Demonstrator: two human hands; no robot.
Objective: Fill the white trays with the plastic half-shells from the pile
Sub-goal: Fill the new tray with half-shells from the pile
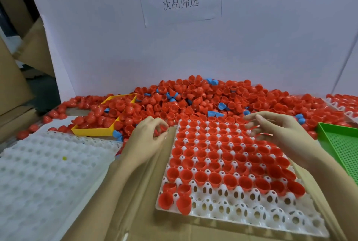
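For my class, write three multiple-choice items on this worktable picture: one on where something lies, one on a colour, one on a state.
1. Where does the green perforated plastic tray lie?
A. at the right edge of the view
B. on the yellow tray
C. under the stack of empty trays

2. Which colour makes up most of the pile of plastic half-shells?
A. blue
B. red
C. white

3. How full is the white plastic tray in the middle?
A. no shell in it
B. every pocket filled
C. far rows filled, most of the nearest rows still bare

Answers:
1 A: it shows beside the right hand, at the picture's right edge.
2 B: red shells dominate, with a few blue ones scattered among them.
3 C: red shells sit in the far rows, while most near pockets show white.
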